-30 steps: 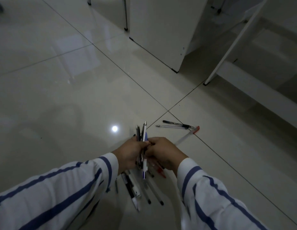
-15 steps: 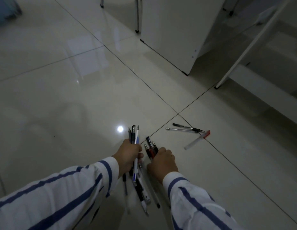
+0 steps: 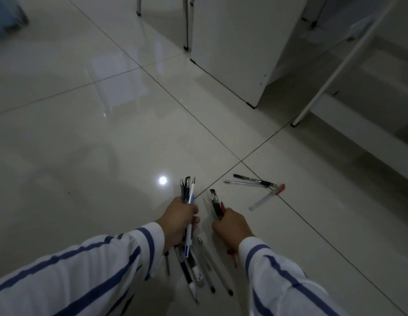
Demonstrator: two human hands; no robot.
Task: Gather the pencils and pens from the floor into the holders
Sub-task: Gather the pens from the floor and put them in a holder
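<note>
White sleeves [image 3: 88,277] striped blue; glossy pale-cream floor tiles [image 3: 84,137] with dark grout lines; clear pen [image 3: 265,197] capped red; black pen [image 3: 255,179]; white cabinet [image 3: 239,42].

An office or classroom, I think.
I see a glossy tiled floor [image 3: 107,133], a white desk panel [image 3: 239,42], thin metal legs [image 3: 186,23] and scattered pens [image 3: 253,182].
</note>
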